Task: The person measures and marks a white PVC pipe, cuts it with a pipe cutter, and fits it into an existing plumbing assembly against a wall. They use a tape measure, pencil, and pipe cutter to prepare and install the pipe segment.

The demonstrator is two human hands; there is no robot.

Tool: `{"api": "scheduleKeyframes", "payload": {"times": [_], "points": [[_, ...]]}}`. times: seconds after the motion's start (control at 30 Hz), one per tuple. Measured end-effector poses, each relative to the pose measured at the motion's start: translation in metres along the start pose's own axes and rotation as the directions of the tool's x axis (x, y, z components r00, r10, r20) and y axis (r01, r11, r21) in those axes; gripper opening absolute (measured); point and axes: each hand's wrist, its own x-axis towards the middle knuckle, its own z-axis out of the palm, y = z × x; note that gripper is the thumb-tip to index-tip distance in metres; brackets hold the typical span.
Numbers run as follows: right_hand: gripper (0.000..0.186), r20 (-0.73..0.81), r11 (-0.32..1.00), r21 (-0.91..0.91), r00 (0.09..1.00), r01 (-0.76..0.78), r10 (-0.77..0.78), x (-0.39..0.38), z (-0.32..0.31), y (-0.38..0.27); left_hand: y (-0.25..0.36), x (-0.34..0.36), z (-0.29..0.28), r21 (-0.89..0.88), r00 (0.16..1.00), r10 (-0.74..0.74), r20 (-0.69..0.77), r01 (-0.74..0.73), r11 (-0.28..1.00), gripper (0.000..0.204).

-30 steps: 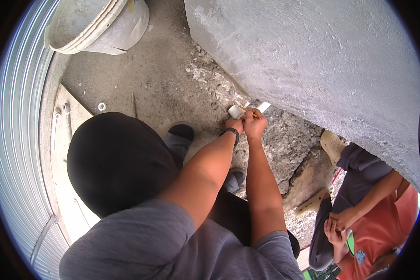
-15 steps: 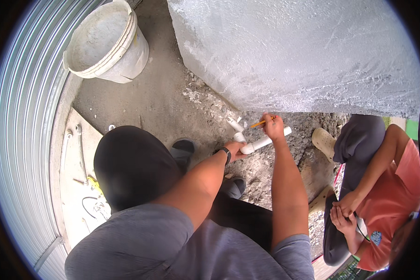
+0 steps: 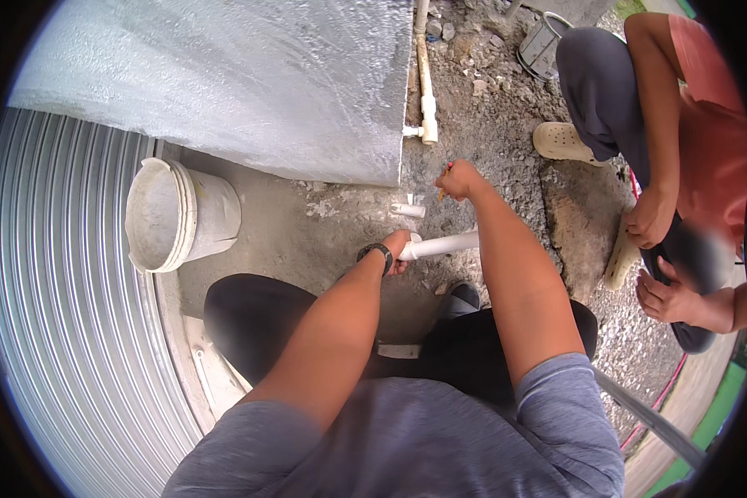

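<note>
My left hand (image 3: 397, 251), with a dark watch at its wrist, is closed around the elbow end of a white plastic pipe (image 3: 444, 245). The pipe runs right from the hand until my right forearm hides its far part. My right hand (image 3: 461, 181) grips an orange pencil (image 3: 441, 196), its lower end pointing down toward the ground and apart from the pipe. Just beyond my left hand is a short white pipe piece (image 3: 408, 211), lying close to the corner of the grey wall.
A grey plastered wall (image 3: 249, 91) stands ahead. Along its right side runs a dirty white pipe with a tee (image 3: 428, 131). A dirty white bucket (image 3: 212, 216) stands left, by corrugated metal sheeting (image 3: 75, 249). Another person (image 3: 714, 158) crouches right; a second bucket (image 3: 544, 48) stands behind.
My view has swung right, bringing the wall's pipe and second bucket into sight. My right hand has drawn the pencil away from the short pipe piece. My left hand still holds the elbow.
</note>
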Motion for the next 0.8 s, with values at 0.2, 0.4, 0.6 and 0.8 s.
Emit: {"api": "scheduleKeyframes", "payload": {"times": [0.2,0.4,0.6,0.8], "points": [[0.018,0.1,0.997,0.003,0.992,-0.076,0.075,0.002,-0.016,0.005,0.069,-0.055,-0.061,0.62,0.989,-0.01,-0.144,0.098,0.778,0.037],[0.038,0.125,0.987,0.069,0.983,-0.144,0.134,-0.016,0.014,-0.008,0.114,-0.09,-0.056,0.793,0.975,0.09,-0.202,0.109,0.599,0.035],[0.032,0.118,0.919,-0.392,0.988,-0.048,0.102,-0.01,0.01,-0.026,0.124,-0.07,-0.025,0.864,0.996,0.011,-0.093,0.076,0.498,0.035],[0.041,0.035,0.863,-0.457,0.964,-0.218,0.262,-0.084,-0.003,-0.051,0.099,-0.063,-0.015,0.637,0.994,0.011,-0.112,0.064,0.768,0.022]]}}
